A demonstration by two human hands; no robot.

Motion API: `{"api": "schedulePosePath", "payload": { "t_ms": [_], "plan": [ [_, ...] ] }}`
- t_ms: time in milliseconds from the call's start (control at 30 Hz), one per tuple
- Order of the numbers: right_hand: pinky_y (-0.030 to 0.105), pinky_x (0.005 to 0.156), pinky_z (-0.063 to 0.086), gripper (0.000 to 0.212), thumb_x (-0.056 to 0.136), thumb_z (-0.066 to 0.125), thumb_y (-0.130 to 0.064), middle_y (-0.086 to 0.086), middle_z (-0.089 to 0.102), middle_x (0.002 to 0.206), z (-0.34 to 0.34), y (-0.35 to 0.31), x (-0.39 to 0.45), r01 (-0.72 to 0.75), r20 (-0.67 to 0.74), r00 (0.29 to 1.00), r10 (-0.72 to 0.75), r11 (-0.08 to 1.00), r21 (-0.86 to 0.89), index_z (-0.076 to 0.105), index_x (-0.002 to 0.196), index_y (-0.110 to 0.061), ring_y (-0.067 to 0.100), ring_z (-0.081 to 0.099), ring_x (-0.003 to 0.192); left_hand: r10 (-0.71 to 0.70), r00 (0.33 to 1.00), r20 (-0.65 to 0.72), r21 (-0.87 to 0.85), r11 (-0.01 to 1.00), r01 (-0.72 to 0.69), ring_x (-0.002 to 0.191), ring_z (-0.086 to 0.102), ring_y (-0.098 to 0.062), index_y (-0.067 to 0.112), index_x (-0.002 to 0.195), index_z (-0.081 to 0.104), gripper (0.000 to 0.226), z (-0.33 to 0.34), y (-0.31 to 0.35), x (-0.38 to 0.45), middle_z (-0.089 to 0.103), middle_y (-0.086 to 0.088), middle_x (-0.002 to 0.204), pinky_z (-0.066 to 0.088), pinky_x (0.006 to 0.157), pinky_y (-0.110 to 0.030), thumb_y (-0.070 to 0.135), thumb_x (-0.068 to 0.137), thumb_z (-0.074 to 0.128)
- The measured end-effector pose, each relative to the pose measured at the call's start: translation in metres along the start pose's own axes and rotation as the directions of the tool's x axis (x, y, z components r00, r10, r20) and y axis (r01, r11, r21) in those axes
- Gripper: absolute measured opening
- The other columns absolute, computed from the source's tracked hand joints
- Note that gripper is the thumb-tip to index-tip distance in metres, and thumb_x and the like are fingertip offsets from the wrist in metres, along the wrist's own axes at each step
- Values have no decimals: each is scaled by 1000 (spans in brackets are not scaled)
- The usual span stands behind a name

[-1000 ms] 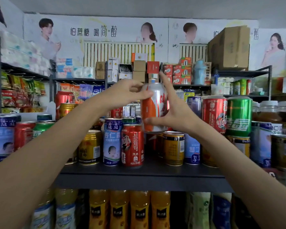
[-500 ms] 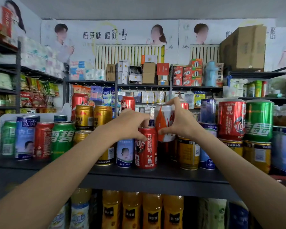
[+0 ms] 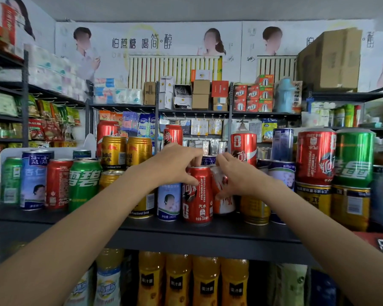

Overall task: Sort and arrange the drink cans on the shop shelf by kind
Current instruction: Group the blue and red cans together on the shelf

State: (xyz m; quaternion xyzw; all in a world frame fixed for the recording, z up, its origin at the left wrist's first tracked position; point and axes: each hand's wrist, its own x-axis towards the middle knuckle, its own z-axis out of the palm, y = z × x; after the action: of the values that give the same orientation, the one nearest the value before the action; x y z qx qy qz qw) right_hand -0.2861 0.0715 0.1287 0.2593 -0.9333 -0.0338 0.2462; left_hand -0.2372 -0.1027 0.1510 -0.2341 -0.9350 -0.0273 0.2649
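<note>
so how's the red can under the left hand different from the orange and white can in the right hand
The red can is red with white lettering; the orange and white can is white with orange patches. The red can stands at the shelf's front, its label fully in view; the orange and white can sits just behind and to its right, partly hidden. The left hand grips the red can's top; the right hand wraps the other's side. Both stand upright on the shelf.

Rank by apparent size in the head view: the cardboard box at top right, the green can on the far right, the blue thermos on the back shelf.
1. cardboard box
2. green can
3. blue thermos
The can stands nearer the camera, so true sizes of can and thermos are unsure.
</note>
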Motion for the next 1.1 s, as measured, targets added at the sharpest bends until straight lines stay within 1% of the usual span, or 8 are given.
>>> {"api": "schedulePosePath", "payload": {
  "t_ms": [400, 600, 700, 767, 833, 967, 1033, 1100],
  "plan": [
    [39, 99, 32, 43, 82, 65, -26, 3, 54, 119, 0, -4, 15, -2, -129, 991, -25, 980, -200, 48, 119, -11, 21, 50, 113, 0, 1000, 0, 41, 999, 0, 100, 50, -15, 21, 86, 47, 30, -1, 4, 3, 62, 5, 100, 31, 78, -26, 33, 75, 73],
    [36, 104, 37, 41, 87, 61, -26, 2, 58, 123, -28, 18, -3, -16, -155, 988, 9, 999, -40, 50, 125, -15, 17, 54, 112, -20, 1000, -6, 66, 998, 20, 102, 48, -16, 21, 89, 47, 29, 7, 3, 7, 59, 4, 101, 35, 81, -27, 31, 76, 71],
    [31, 101, 37, 55, 85, 64, -29, 2, 50, 134, -59, 42, -25, -26, 86, 996, 25, 1000, 7, 43, 134, -19, 17, 49, 118, -58, 998, -8, 54, 997, 59, 101, 44, -16, 23, 90, 45, 28, 11, 4, 10, 52, 6, 97, 36, 83, -29, 29, 78, 69],
    [35, 105, 33, 72, 82, 68, -28, 1, 39, 143, -62, 49, -31, -42, 358, 933, 46, 999, -20, 30, 143, -26, 21, 40, 128, -72, 997, -1, 58, 996, 72, 104, 45, -18, 22, 90, 44, 27, 11, 5, 11, 55, 4, 101, 36, 88, -32, 28, 79, 68],
    [41, 109, 30, 87, 78, 73, -25, -1, 28, 150, -53, 52, -31, -16, 475, 879, 50, 997, -74, 19, 146, -34, 24, 31, 135, -73, 997, 20, 122, 990, 71, 107, 48, -18, 21, 92, 43, 27, 11, 7, 12, 57, 4, 103, 27, 103, -35, 28, 81, 67],
    [47, 110, 26, 94, 73, 77, -20, -2, 29, 149, -40, 53, -26, 83, 427, 904, 29, 967, -241, 20, 145, -36, 24, 30, 136, 10, 989, -145, 172, 985, 15, 120, 44, -12, 22, 110, 46, 30, 18, 16, 6, 53, 7, 120, 4, 115, -36, 31, 85, 61],
    [45, 106, 26, 92, 69, 79, -18, -3, 32, 146, -41, 52, -27, 95, 387, 922, -1, 970, -224, 25, 142, -34, 23, 33, 134, 14, 947, -321, -33, 999, -26, 119, 44, -10, 22, 114, 49, 28, 25, 26, 0, 52, 8, 125, 23, 107, -26, 28, 88, 57],
    [44, 102, 28, 89, 66, 81, -19, -3, 37, 140, -42, 51, -28, 93, 362, 932, -22, 979, -182, 27, 137, -32, 22, 37, 128, -24, 939, -344, -232, 971, -61, 106, 51, -6, 22, 113, 51, 25, 34, 39, -7, 55, 8, 120, 36, 86, -11, 25, 89, 57]
  ]
}}
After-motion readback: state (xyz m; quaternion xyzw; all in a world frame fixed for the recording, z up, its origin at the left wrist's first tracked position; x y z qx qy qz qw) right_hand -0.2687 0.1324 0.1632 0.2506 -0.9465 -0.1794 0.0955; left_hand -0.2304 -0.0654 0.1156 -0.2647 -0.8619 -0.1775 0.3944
